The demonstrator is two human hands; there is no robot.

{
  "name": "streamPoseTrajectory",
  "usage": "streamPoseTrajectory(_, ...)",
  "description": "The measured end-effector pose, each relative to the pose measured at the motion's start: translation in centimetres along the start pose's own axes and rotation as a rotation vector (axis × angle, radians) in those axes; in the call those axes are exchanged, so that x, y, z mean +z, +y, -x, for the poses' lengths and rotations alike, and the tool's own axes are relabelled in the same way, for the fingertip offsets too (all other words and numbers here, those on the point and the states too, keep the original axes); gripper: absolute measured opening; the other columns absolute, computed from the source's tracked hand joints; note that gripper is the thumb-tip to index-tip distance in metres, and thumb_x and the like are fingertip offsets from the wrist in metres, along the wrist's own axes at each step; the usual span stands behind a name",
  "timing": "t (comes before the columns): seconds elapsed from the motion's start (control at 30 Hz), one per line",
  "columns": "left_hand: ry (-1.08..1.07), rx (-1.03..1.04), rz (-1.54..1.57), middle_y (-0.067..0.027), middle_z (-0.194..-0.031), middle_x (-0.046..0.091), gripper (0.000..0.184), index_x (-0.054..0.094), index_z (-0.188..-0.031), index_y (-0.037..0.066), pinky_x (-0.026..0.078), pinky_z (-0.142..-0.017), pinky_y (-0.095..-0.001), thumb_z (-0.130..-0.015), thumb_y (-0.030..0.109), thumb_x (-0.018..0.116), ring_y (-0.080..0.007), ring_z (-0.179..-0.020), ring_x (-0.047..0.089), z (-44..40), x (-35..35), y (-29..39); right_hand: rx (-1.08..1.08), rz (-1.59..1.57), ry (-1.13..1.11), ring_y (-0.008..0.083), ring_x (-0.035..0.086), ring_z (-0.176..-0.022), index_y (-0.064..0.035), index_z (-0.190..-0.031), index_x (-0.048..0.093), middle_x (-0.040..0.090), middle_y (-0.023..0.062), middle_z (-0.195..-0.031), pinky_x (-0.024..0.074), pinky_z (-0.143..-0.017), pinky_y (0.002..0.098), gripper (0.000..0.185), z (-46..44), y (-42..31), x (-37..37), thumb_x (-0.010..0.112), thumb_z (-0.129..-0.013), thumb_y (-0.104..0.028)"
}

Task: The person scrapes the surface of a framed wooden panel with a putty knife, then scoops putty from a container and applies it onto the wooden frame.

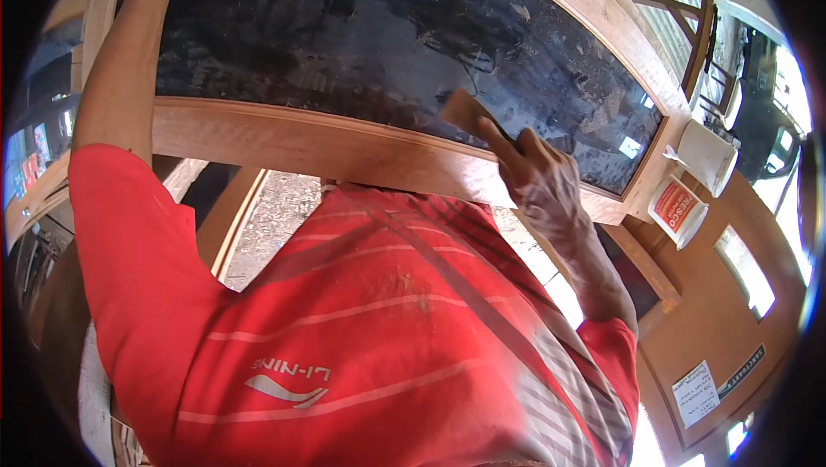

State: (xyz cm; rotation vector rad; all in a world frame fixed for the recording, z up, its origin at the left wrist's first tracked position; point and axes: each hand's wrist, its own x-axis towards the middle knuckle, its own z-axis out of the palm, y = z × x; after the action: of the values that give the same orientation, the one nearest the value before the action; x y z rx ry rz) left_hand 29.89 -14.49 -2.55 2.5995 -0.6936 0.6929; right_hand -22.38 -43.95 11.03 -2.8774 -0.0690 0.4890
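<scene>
"LI-NING" is showing upside down on a red shirt (370, 329), "FRESCO" is fronting a tub (678, 211), and a dark strip (742, 370) is apparently reading "SANCTUARY" beside a white paper (695, 394) bearing illegible handwriting.

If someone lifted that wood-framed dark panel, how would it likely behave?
The frame would probably stay stiff, with its broad wooden rails running straight around the pane. It looks fairly heavy, spanning wider than the person's torso. The dark pane shows glassy reflections, so it may be slippery and perhaps fragile, though its material can't be confirmed.
</scene>
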Motion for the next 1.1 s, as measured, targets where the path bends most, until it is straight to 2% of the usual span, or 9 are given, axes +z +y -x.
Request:
streamPoseTrajectory(0.1,-0.317,-0.206,0.18,-0.0244,-0.134,0.067,0.046,0.075,-0.122,-0.004,0.045,-0.111,-0.0577,-0.113,0.033,0.048,-0.04,-0.122,0.062,-1.1,-3.6,3.5,0.034,-0.02,0.053,0.0222,0.067,-0.068,-0.0204,-0.153,0.061,0.056,0.0061,-0.084,0.0544,-0.053,0.039,0.065,0.1,-0.5,1.0,0.069,-0.09,-0.008)
streamPoseTrajectory(0.17,-0.219,-0.154,-0.033,-0.0162,-0.144,0.069,0.053,0.072,-0.14,0.021,0.047,-0.115,-0.0487,-0.107,0.055,0.049,-0.0406,-0.136,0.061,-0.8,4.6,-6.5,0.04,-0.121,0.081,0.026,0.073,-0.081,-0.0177,-0.154,0.059,0.059,0.0098,-0.09,0.058,-0.063,0.0405,0.061,-3.5,-2.2,1.0,0.065,-0.094,-0.01)
streamPoseTrajectory(0.3,-0.187,-0.1,-0.146,-0.0152,-0.146,0.068,0.055,0.071,-0.143,0.021,0.046,-0.115,-0.0491,-0.108,0.055,0.046,-0.0408,-0.137,0.06,-1.2,3.1,-5.5,0.029,-0.228,0.188,0.0271,0.076,-0.089,-0.0145,-0.15,0.058,0.064,0.0143,-0.096,0.0585,-0.061,0.0421,0.055,-9.8,-5.6,1.3,0.063,-0.096,-0.011)
streamPoseTrajectory(0.47,-0.15,-0.005,0.013,-0.0135,-0.145,0.07,0.053,0.072,-0.14,0.02,0.046,-0.115,-0.0495,-0.108,0.053,0.047,-0.0403,-0.136,0.062,-0.7,3.3,-5.0,0.031,-0.3,0.324,0.0194,0.068,-0.073,-0.015,-0.15,0.063,0.064,0.0069,-0.091,0.0565,-0.056,0.037,0.058,-1.1,-2.7,0.8,0.068,-0.093,-0.005)
streamPoseTrajectory(0.53,-0.133,-0.008,-0.007,-0.0131,-0.144,0.07,0.053,0.072,-0.141,0.022,0.047,-0.115,-0.0493,-0.108,0.054,0.046,-0.0403,-0.136,0.062,-0.6,3.2,-5.4,0.246,-0.223,0.285,0.0172,0.065,-0.068,-0.0168,-0.15,0.065,0.063,0.0043,-0.085,0.0569,-0.054,0.0361,0.056,4.6,0.9,1.4,0.073,-0.095,-0.006)
streamPoseTrajectory(0.57,-0.131,-0.015,-0.026,-0.0129,-0.144,0.07,0.053,0.072,-0.141,0.023,0.047,-0.115,-0.0493,-0.108,0.055,0.046,-0.0403,-0.136,0.062,-0.7,3.4,-5.5,0.433,-0.156,0.171,0.02,0.069,-0.067,-0.0218,-0.15,0.066,0.066,0.0052,-0.087,0.0584,-0.053,0.0373,0.054,8.4,2.7,2.3,0.074,-0.098,-0.009)
streamPoseTrajectory(0.63,-0.154,-0.042,-0.052,-0.0125,-0.145,0.07,0.053,0.072,-0.142,0.024,0.047,-0.115,-0.0492,-0.108,0.055,0.046,-0.0402,-0.136,0.062,-0.7,3.6,-5.4,0.587,-0.196,0.174,0.0267,0.071,-0.071,-0.0197,-0.147,0.069,0.068,0.0092,-0.088,0.056,-0.058,0.0429,0.042,13.8,5.5,3.8,0.069,-0.105,-0.013)
streamPoseTrajectory(0.9,-0.141,-0.034,-0.071,-0.0134,-0.146,0.069,0.054,0.071,-0.144,0.028,0.048,-0.113,-0.051,-0.108,0.059,0.044,-0.0413,-0.135,0.062,-0.5,3.8,-5.7,0.521,-0.045,0.066,0.0284,0.07,-0.067,-0.0186,-0.143,0.071,0.065,0.0087,-0.083,0.0557,-0.059,0.0442,0.04,11.3,6.6,1.0,0.07,-0.104,-0.013)
streamPoseTrajectory(1.1,-0.208,-0.074,-0.085,-0.0153,-0.141,0.071,0.054,0.07,-0.143,0.028,0.049,-0.11,-0.0529,-0.108,0.059,0.043,-0.0437,-0.131,0.064,-0.5,3.9,-6.3,0.428,-0.026,0.138,0.0251,0.067,-0.062,-0.0215,-0.145,0.068,0.064,0.0076,-0.081,0.0524,-0.054,0.044,0.044,9.0,7.2,1.1,0.07,-0.102,-0.012)
